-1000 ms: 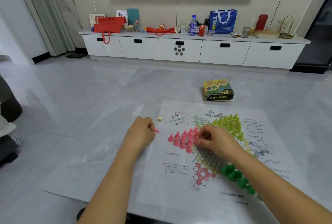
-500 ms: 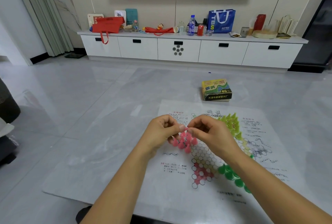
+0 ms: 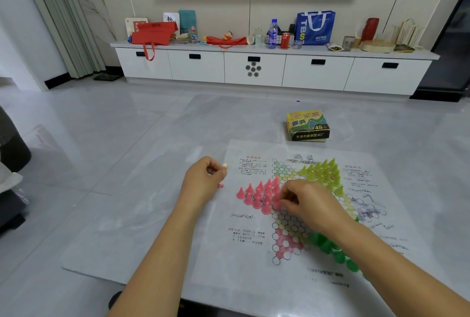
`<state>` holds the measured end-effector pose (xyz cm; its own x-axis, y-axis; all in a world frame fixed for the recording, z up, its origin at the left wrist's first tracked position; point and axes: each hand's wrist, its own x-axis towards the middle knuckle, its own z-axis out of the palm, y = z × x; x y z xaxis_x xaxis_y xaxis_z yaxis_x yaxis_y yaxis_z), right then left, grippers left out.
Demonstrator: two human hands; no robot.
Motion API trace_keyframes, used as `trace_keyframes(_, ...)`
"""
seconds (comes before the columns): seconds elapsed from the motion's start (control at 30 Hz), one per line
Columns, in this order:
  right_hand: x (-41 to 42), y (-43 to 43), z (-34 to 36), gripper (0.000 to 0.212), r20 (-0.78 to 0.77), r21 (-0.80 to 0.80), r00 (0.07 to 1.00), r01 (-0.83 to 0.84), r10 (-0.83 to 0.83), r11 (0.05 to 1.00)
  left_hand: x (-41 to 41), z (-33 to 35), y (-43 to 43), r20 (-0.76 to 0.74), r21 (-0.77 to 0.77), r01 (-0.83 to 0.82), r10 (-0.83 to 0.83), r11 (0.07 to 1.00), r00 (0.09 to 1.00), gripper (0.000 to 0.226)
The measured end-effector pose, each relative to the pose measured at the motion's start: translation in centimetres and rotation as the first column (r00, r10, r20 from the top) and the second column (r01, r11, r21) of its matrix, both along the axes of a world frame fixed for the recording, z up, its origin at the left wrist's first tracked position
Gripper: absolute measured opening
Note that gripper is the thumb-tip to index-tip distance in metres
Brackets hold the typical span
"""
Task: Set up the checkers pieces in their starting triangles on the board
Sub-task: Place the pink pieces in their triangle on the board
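A paper checkers board lies flat on the grey table. Several pink cone pieces stand in its left triangle. Yellow-green pieces fill the far triangle, and dark green pieces sit in the near right one, partly hidden by my right forearm. My right hand pinches a pink piece at the right edge of the pink group. My left hand is curled just left of the board, with a pink piece poking out under its fingers.
A yellow-green game box sits on the table beyond the board. A small cream object lies by my left knuckles. A white TV cabinet with bags and bottles stands across the floor.
My hands met above the pink group half a second ago. Since then my left hand has drawn back to the left, and my right hand has come down onto the pink triangle with a piece.
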<state>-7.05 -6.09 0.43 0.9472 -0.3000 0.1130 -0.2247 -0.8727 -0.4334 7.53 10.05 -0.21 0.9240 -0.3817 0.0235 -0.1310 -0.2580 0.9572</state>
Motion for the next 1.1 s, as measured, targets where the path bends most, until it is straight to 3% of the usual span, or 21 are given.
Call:
trace_keyframes(0.17, 0.4, 0.1, -0.5, 0.01, -0.001, 0.039, 1.0, -0.002, 0.002, 0.999, 0.4, -0.5, 0.0, 0.039, 0.122, 0.001, -0.006, 0.993, 0.999, 0.011)
trace_keyframes(0.27, 0.6, 0.2, -0.6, 0.01, -0.013, 0.043, 1.0, 0.003, -0.003, 0.999, 0.6, -0.9, 0.1, 0.14, 0.326, -0.028, -0.019, 0.945, 0.99, 0.008)
trace_keyframes(0.33, 0.6, 0.2, -0.7, 0.01, -0.019, 0.035, 1.0, 0.005, -0.004, 0.999, 0.7, -1.2, 0.1, 0.191, 0.437, -0.04, -0.049, 0.899, 0.98, 0.019)
trace_keyframes(0.5, 0.6, 0.4, -0.7, 0.01, -0.019, 0.005, 1.0, 0.001, -0.001, 1.0, 0.8, -1.1, -0.1, 0.204, 0.452, -0.033, -0.068, 0.891, 0.977, 0.025)
trace_keyframes(0.87, 0.3, 0.3, -0.6, 0.014, 0.011, 0.035, 1.0, 0.019, -0.02, 0.999, 0.9, -1.5, 0.0, 0.27, 0.584, -0.032, -0.156, 0.811, 0.95, 0.012)
trace_keyframes(0.93, 0.2, 0.2, -0.3, 0.014, 0.026, 0.058, 0.999, 0.03, -0.032, 0.998, 0.7, -1.2, 0.0, 0.199, 0.496, -0.008, -0.105, 0.868, 0.974, 0.016)
trace_keyframes(1.0, 0.0, 0.2, 0.0, 0.014, 0.075, 0.107, 0.996, 0.032, -0.04, 0.994, 0.0, -0.1, -0.1, -0.01, 0.215, 0.099, -0.099, 0.972, 0.995, 0.016)
trace_keyframes(1.1, 0.2, 0.4, 0.7, 0.013, 0.164, 0.182, 0.986, 0.001, -0.032, 0.983, -1.7, 1.8, -0.4, -0.182, -0.143, 0.24, -0.264, 0.96, 0.947, 0.019)
